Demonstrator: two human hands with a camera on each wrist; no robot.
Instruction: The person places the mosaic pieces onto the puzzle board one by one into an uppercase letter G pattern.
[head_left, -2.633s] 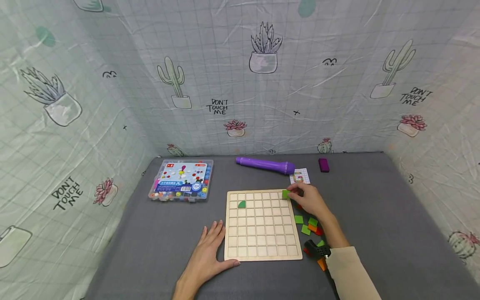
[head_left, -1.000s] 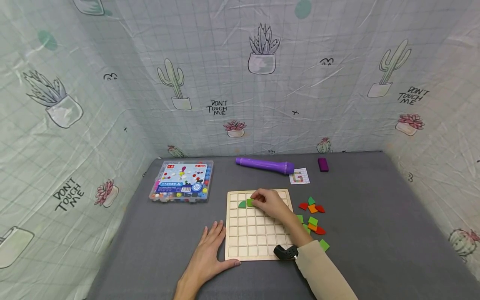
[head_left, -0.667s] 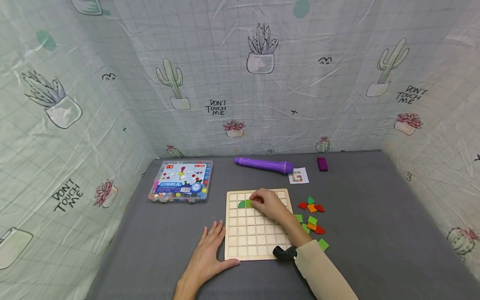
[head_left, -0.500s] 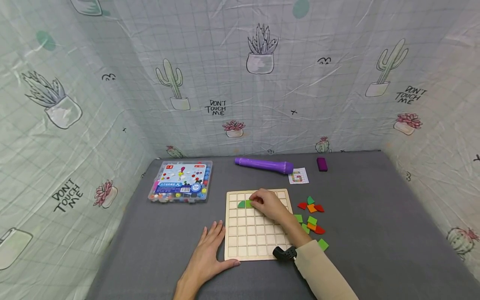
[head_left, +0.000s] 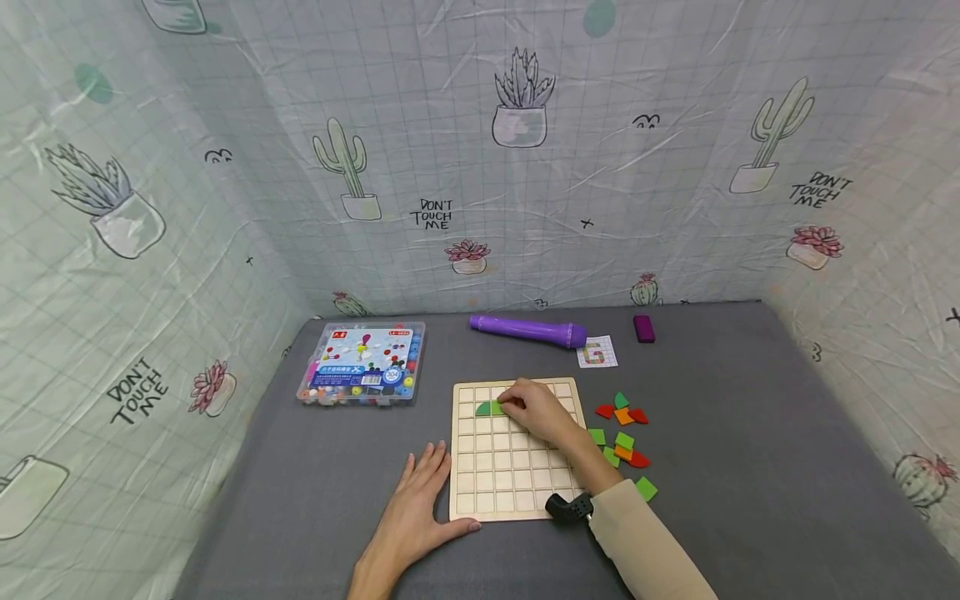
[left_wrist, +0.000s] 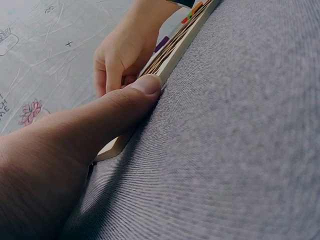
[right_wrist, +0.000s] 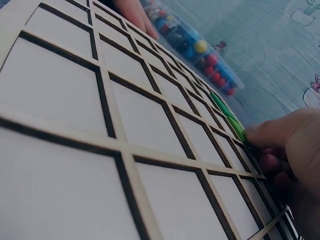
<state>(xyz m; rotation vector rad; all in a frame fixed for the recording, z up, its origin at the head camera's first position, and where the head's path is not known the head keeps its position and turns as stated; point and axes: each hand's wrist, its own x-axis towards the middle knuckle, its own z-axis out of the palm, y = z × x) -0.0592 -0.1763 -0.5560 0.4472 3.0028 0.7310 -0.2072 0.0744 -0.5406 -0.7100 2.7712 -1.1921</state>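
Tile: green square tile [head_left: 498,407] in the board's [head_left: 517,492] second row, beside a rounded green piece [head_left: 483,409].
Right hand [head_left: 542,412]: fingertips pinch the tile's edge.
Left hand [head_left: 420,508]: flat, thumb bracing the board.
Handling: probably light, stiff, thin; best taken by opposite edges.

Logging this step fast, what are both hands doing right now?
Left hand: open, flat on the table, thumb against the wooden grid board.
Right hand: fingers curled, pinching the light green square tile on the board.
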